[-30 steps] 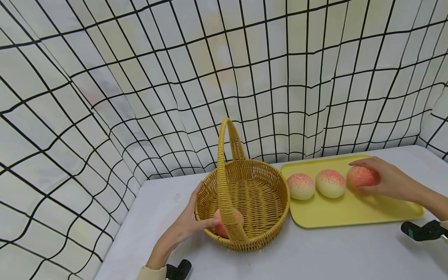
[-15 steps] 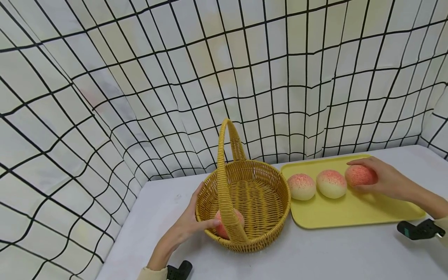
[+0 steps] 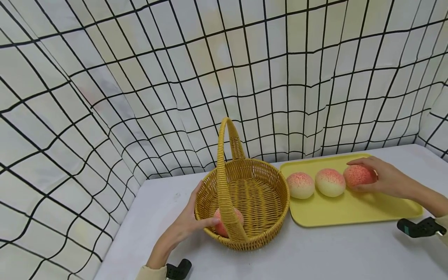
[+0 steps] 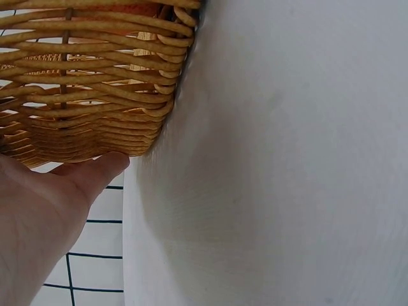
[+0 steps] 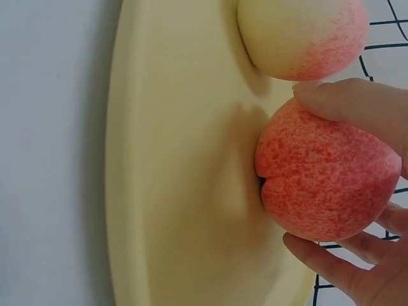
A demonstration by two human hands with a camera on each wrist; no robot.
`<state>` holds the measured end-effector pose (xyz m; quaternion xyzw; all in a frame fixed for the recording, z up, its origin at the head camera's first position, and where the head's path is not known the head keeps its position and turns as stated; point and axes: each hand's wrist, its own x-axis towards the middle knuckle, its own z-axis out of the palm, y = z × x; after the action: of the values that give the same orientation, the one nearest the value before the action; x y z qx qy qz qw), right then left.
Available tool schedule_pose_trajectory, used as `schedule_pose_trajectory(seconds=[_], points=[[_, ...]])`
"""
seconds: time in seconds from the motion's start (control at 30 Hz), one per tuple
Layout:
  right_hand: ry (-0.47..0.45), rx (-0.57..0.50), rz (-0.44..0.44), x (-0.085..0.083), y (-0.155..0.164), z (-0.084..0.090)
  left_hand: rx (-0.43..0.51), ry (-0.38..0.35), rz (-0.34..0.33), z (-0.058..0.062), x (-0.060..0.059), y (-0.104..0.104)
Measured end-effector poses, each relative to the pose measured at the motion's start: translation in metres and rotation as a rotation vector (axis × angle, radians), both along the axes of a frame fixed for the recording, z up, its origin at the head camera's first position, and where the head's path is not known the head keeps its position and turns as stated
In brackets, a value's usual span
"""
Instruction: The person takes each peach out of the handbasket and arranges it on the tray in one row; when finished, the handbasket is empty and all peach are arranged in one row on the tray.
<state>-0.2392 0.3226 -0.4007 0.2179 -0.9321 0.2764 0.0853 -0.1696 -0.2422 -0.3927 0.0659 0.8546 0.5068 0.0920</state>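
Note:
On the left of the table stands a golden wicker basket [image 3: 259, 245] with a tall arched handle [image 3: 226, 194]. My left hand [image 3: 185, 223] grips its near-left side, thumb over the rim and fingers along the outer wall. A pink peach [image 3: 239, 217] lies inside, partly behind the handle. My right hand [image 3: 393, 179] holds a deep-pink peach [image 5: 325, 172] between thumb and fingertips, close over the yellow tray [image 3: 336, 214]. Two paler peaches, a left one [image 3: 300, 186] and a middle one [image 3: 330, 182], sit on the tray to its left.
The tray's left edge is right beside the basket. A white wall with a black grid net [image 3: 266, 97] rises behind the table [image 3: 280, 260] and along its left. Black wrist devices, one at the left [image 3: 179, 269] and one at the right [image 3: 420, 228], show near the sleeves.
My right hand and its peach have shifted slightly left, nearer the middle peach. My left hand stays on the basket, and the other peaches keep their places.

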Motion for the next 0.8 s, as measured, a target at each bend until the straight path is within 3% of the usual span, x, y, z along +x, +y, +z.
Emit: schedule_pose_trajectory(seconds=[0.13,0.3,0.4,0.53,0.67,0.8], points=[[0.004,-0.016,-0.006,0.002,-0.001,0.006,0.016,-0.005,-0.001,-0.001,0.000,0.000],[0.160,-0.006,0.020,0.008,-0.019,0.023,0.016,-0.007,0.007,-0.001,0.001,-0.001],[0.239,-0.052,0.072,0.015,-0.049,0.038,0.000,-0.004,0.010,-0.002,0.001,-0.001],[0.309,-0.117,0.219,0.027,-0.104,0.060,-0.002,-0.005,0.011,-0.002,0.002,-0.001],[0.243,-0.189,0.389,0.039,-0.163,0.074,0.004,-0.006,0.010,-0.001,0.002,0.000],[0.095,-0.225,0.526,0.048,-0.220,0.066,-0.001,-0.001,0.006,0.001,0.002,-0.001]])
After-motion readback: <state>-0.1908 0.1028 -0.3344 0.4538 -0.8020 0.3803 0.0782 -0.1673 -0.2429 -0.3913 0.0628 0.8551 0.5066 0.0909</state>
